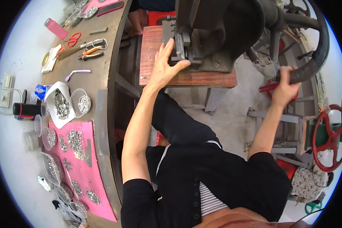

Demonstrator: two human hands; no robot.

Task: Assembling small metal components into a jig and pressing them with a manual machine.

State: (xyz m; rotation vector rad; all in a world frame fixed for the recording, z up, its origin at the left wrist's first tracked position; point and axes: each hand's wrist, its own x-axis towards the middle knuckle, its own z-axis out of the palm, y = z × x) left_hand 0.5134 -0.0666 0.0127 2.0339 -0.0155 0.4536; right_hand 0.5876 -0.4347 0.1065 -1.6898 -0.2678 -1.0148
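My left hand [166,64] lies against the metal die block [181,47] at the base of a dark hand press [231,34]. Its fingers are stretched and the thumb is spread out, with nothing held that I can see. The press stands on a reddish wooden board [150,53]. Over on the right, my right hand [287,85] is wrapped round the rim of the press's large black handwheel [311,70]. A plastic-wrapped bundle [268,68] sits on the wheel close to that hand.
A workbench along the left carries a pink mat [98,182] with small metal pieces, a clear tub [81,102], a white tray [62,119], pliers [90,56] and red-handled scissors [74,39]. A red handwheel [318,138] stands at far right, near a patterned cushion [309,184].
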